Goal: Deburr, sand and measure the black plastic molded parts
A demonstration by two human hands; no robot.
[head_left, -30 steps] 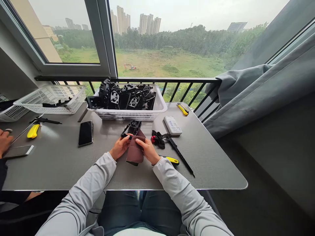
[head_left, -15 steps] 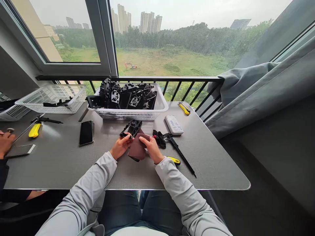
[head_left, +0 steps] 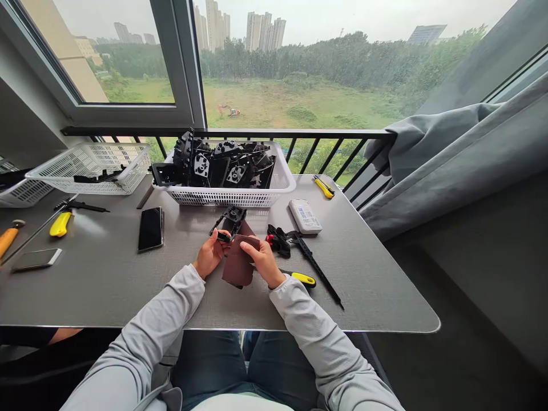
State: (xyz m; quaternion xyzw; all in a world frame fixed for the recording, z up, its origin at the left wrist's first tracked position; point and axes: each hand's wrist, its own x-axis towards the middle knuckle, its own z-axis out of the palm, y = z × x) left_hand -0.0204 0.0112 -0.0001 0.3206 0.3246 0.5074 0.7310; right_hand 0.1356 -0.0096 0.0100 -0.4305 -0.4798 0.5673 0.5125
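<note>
Closed around the near left edge of a black plastic part (head_left: pixel 233 217), my left hand (head_left: pixel 209 254) holds it above the grey table (head_left: pixel 171 297). My right hand (head_left: pixel 264 261) pinches a folded reddish-brown sheet (head_left: pixel 238 267), thumb on top, and the sheet lies against the part's right side. The sheet hides some of the part and of my left fingertips. Just right of my right hand are a small black bundle (head_left: pixel 279 242) with a red spot, black calipers (head_left: pixel 319 268) and a yellow-handled tool (head_left: pixel 303 279).
Behind my hands stands a white basket (head_left: pixel 222 197) heaped with black parts. A phone (head_left: pixel 150 229), a white box (head_left: pixel 305 217) and a yellow cutter (head_left: pixel 324 187) lie around. Farther left are another basket (head_left: pixel 92 185), a yellow-handled tool (head_left: pixel 61 224), an orange handle (head_left: pixel 8 240) and another phone (head_left: pixel 37 260).
The other person's hand at the far left has gone from view, and the orange handle now shows. The brown sheet has shifted slightly at the part. The view has tilted a little.
</note>
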